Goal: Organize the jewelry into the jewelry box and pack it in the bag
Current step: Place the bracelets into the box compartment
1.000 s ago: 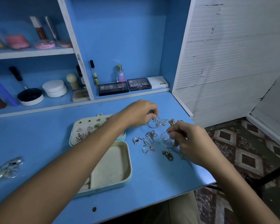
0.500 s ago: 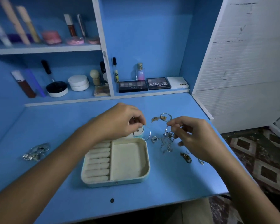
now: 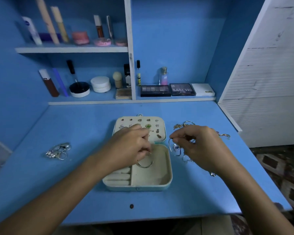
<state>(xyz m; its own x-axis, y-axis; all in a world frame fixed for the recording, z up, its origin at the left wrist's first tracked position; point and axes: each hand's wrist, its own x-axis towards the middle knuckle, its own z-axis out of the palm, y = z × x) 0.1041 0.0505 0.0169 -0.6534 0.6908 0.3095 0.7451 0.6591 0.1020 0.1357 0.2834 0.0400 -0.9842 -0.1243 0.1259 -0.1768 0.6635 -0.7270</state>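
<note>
An open cream jewelry box [image 3: 166, 181] lies in the middle of the blue desk. Its lid [image 3: 160, 131] carries several small earrings. My left hand [image 3: 131, 148] hovers over the box's large compartment and pinches a silver hoop earring [image 3: 145, 164] that hangs into it. Just right of the box, my right hand [image 3: 202, 146] pinches a second silver hoop [image 3: 174, 148] above a loose heap of jewelry [image 3: 185, 124]. A pile of silver rings [image 3: 58, 150] lies far left on the desk. No bag shows.
Makeup fills the shelves behind: eyeshadow palettes [image 3: 168, 90], a perfume bottle [image 3: 163, 76], round compacts [image 3: 100, 84] and tubes. The desk's front edge [image 3: 159, 217] is near my arms. A white slatted wall [image 3: 270, 99] and a patterned floor lie to the right.
My left hand carried its hoop from the heap leftward to over the box's large compartment. My right hand lifted the other hoop slightly. The camera view shifted, bringing the box to centre.
</note>
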